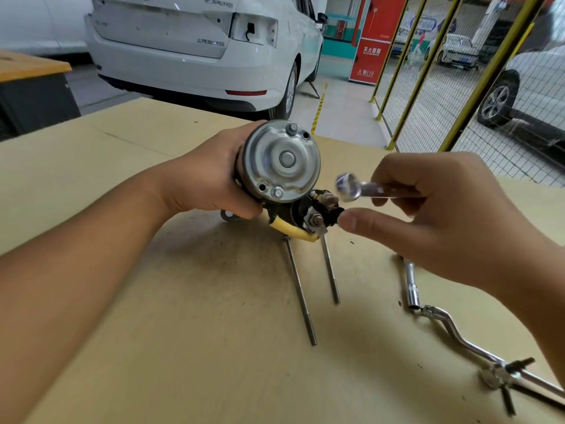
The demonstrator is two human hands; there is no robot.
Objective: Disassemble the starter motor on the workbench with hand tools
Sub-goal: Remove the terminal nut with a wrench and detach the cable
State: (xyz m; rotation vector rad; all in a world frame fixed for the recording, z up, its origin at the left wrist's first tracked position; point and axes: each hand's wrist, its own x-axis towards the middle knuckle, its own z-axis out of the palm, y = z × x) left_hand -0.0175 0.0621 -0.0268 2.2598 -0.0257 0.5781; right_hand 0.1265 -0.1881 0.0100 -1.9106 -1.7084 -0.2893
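The left hand [211,175] curls round the dark cylindrical body of the starter motor [281,169], holding it up off the cardboard-covered worktop [183,332] with its round silver end cap [282,160] turned toward the camera. Two small bolt heads show on that cap, one near the top edge and one near the bottom. Below the cap, a yellow sleeved cable [293,231] bends out to a nutted terminal [313,220] on the black solenoid end.

The right hand [443,215] pinches a shiny silver ring spanner [363,189] between thumb and curled fingers; the spanner's ring end is blurred and hovers just right of the motor, close above the terminals. The thumb tip lies just beside the black solenoid end; whether it touches is unclear.

Two long thin steel through bolts [301,292] lie on the worktop below the motor, near each other and angled slightly apart. To the right lies a chrome socket on an extension bar [411,289], joined to a bent chrome speed-brace handle [458,335] running toward the lower right corner.

A white car [198,47] stands behind the worktop.
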